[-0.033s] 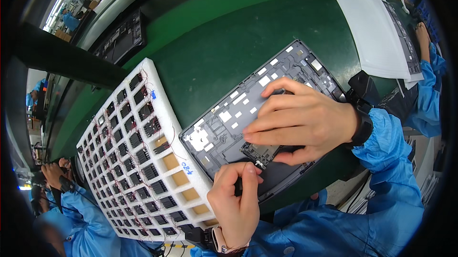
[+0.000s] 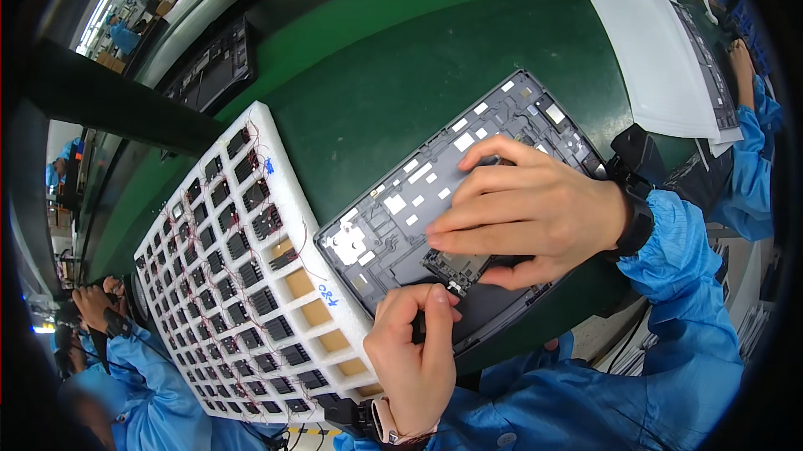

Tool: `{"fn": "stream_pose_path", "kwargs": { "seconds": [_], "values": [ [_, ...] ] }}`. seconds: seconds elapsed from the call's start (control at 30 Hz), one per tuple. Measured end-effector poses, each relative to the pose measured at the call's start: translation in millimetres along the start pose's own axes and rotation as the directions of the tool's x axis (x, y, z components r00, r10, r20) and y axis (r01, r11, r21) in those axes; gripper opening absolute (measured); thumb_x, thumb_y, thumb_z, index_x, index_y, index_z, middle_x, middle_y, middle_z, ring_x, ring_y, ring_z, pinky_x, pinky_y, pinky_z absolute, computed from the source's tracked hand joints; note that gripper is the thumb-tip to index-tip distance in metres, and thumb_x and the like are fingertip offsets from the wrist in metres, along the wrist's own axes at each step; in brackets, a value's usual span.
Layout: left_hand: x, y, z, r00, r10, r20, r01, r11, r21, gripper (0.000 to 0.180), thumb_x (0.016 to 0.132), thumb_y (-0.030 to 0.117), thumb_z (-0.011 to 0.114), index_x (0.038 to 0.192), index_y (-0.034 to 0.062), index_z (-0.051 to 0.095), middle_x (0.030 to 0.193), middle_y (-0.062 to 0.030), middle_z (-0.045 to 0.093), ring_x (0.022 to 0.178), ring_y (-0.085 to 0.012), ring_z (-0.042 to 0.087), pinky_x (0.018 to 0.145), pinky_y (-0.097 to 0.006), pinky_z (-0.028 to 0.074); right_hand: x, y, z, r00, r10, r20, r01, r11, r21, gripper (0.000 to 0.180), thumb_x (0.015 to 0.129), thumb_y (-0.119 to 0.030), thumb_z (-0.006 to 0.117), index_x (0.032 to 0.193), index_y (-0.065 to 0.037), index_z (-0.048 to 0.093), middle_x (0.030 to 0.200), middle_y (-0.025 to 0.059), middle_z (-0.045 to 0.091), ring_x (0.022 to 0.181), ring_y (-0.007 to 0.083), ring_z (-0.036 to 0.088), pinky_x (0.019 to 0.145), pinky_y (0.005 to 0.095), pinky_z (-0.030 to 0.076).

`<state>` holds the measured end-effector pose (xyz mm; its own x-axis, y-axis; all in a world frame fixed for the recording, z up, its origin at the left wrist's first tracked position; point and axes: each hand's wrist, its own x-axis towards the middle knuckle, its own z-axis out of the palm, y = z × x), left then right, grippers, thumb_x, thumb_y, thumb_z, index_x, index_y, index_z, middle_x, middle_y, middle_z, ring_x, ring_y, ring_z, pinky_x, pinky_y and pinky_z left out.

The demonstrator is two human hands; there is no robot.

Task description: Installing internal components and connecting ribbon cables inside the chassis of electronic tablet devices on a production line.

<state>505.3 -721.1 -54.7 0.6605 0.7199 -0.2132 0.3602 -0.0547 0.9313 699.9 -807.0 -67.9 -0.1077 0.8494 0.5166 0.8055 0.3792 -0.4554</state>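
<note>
A dark circuit board (image 2: pixel 456 269) lies in a grey casing (image 2: pixel 393 242) that looks like an open laptop shell, dotted with white pads. Over the casing arches my right hand (image 2: pixel 539 212), its thumb and fingers on either side of the board, holding it. My left hand (image 2: pixel 411 338) is pinched at the board's near end, thumb against forefinger. Something dark shows under its fingers, too covered to make out.
A white foam tray (image 2: pixel 293 192) to the left holds many black parts with thin wires; several nearby cells show tan bottoms. White sheets (image 2: pixel 648 49) lie at the far right. Another dark casing (image 2: pixel 213 66) sits at the far left. Co-workers' arms show at both sides.
</note>
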Motion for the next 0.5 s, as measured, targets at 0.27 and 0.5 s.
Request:
{"fn": "stream_pose_path", "kwargs": {
  "seconds": [0.27, 0.5],
  "values": [
    [1.9, 3.2, -2.4, 0.998, -0.034, 0.047, 0.034, 0.999, 0.004, 0.018, 0.093, 0.01, 0.058, 0.08, -0.0006, 0.063, 0.07, -0.0079, 0.062, 0.069, -0.0175, 0.058, 0.065, -0.029, 0.044, -0.1, 1.0, 1.8, 0.999, -0.031, -0.032, 0.03, 0.999, -0.028, 0.045, 0.07, -0.018, 0.075, 0.111, -0.005, 0.065, 0.109, 0.0037, 0.064, 0.099, 0.0197, 0.058, 0.094, 0.0425, 0.043],
    [2.9, 4.6, -2.9, 0.996, -0.043, 0.077, 0.044, 0.999, -0.013, 0.02, 0.094, 0.012, 0.057, 0.079, 0.0002, 0.063, 0.068, -0.0072, 0.062, 0.068, -0.0175, 0.056, 0.066, -0.029, 0.043, 0.1, 0.6, 1.4, 0.998, -0.037, -0.045, 0.036, 0.998, -0.042, 0.044, 0.069, -0.017, 0.075, 0.11, -0.005, 0.065, 0.11, 0.0031, 0.063, 0.098, 0.0194, 0.058, 0.094, 0.042, 0.043]
  ]
}}
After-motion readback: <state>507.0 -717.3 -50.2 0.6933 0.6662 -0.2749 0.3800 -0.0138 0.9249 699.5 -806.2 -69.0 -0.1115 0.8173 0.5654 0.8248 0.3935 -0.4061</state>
